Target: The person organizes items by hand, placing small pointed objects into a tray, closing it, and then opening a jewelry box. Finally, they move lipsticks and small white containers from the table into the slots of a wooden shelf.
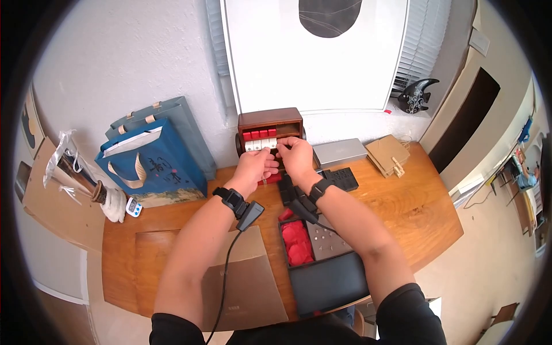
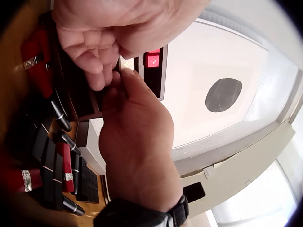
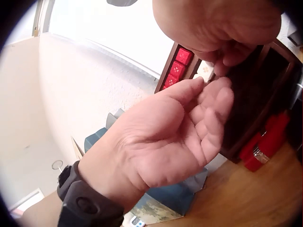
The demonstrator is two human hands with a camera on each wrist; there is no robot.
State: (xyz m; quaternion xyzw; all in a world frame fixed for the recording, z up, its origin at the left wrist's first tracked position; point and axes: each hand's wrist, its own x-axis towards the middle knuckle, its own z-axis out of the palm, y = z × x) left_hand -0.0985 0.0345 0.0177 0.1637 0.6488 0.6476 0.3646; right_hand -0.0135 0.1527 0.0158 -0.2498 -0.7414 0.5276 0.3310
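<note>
A small wooden cabinet (image 1: 268,119) stands against the wall. Its upper shelf holds several small red boxes (image 1: 260,134). Below them runs a row of small white blocks (image 1: 253,145), with a gold flower mark visible on one white block (image 3: 206,71). My right hand (image 1: 296,159) pinches the white block at the row's right end between thumb and fingers, which partly hide it. Beside it, my left hand (image 1: 253,171) is turned palm up, fingers loosely bent, its thumb tip at the same block. Red packs with silver bands (image 2: 32,61) lie below the cabinet front.
Black tubes (image 2: 60,116) and black boxes (image 1: 344,179) lie right of the cabinet. A grey case (image 1: 340,152) and brown cards (image 1: 386,154) sit behind. Blue gift bags (image 1: 150,167) stand left. Nearer are a brown box (image 1: 244,282) and a black lidded box (image 1: 328,286).
</note>
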